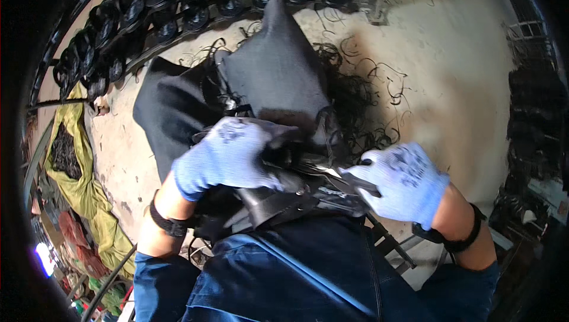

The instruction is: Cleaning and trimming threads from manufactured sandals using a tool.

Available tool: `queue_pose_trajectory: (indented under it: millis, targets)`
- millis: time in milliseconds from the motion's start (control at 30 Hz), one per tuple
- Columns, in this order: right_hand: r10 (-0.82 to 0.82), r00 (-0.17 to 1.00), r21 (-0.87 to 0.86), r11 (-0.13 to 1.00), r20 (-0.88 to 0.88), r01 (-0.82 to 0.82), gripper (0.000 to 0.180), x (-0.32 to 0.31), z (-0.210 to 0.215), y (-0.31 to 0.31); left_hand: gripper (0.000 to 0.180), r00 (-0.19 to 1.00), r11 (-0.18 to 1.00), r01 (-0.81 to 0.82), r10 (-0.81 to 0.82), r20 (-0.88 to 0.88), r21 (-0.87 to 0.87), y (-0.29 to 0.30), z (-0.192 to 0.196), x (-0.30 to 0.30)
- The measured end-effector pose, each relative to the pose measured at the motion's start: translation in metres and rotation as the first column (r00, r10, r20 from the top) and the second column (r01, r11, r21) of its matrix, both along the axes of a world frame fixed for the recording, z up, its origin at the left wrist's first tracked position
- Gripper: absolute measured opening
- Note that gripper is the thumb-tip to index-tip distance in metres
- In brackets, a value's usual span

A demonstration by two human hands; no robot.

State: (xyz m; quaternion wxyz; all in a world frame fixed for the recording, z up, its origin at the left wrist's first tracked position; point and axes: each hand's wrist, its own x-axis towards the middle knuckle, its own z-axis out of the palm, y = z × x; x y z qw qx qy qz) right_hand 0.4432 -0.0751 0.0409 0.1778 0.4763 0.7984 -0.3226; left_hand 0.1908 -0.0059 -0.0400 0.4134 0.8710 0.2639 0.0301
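My left hand (228, 156), in a blue-white knit glove with dark coated fingers, is closed around a black sandal (278, 155) over my lap. Much of the sandal is lost against dark cloth. To its right, my right hand (406, 183), gloved alike, grips a black-handled cutting tool that looks like scissors (325, 170). Their bright metal blades point left, close to the sandal; whether they touch it I cannot tell. Beneath my hands lie more black pieces (272, 206), partly hidden. A dark grey cloth (275, 64) covers my legs.
Curly black trimmings (361, 85) litter the pale floor (456, 55) beyond my right leg. A curved rack (195, 17) with several black sandals spans the far side. At left, a yellow sack (89, 174) holds dark scraps. Dark stacked goods (536, 120) line the right edge.
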Motion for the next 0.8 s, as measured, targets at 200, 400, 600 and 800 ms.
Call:
queue_pose_trajectory:
  millis: [200, 400, 600, 800]
  targets:
    - [0.002, 0.999, 0.093, 0.996, -0.053, 0.003, 0.032, -0.017, -0.014, -0.005, 0.073, 0.97, 0.956, -0.243, 0.24, -0.039, -0.166, -0.001, 0.009, -0.061]
    - [0.035, 0.981, 0.185, 0.983, -0.191, 0.001, 0.032, -0.07, -0.043, 0.01, 0.087, 0.944, 0.931, -0.304, 0.322, 0.066, -0.202, -0.019, -0.005, -0.08]
    - [0.136, 0.954, 0.364, 0.931, -0.266, -0.031, 0.032, -0.114, -0.05, 0.034, 0.115, 0.843, 0.797, -0.424, 0.521, 0.135, -0.429, -0.033, -0.006, -0.092]
    - [-0.097, 0.975, 0.222, 0.965, -0.2, 0.141, 0.082, -0.003, 0.0, -0.006, 0.112, 0.736, 0.704, -0.551, 0.663, 0.138, -0.448, -0.041, -0.008, -0.098]
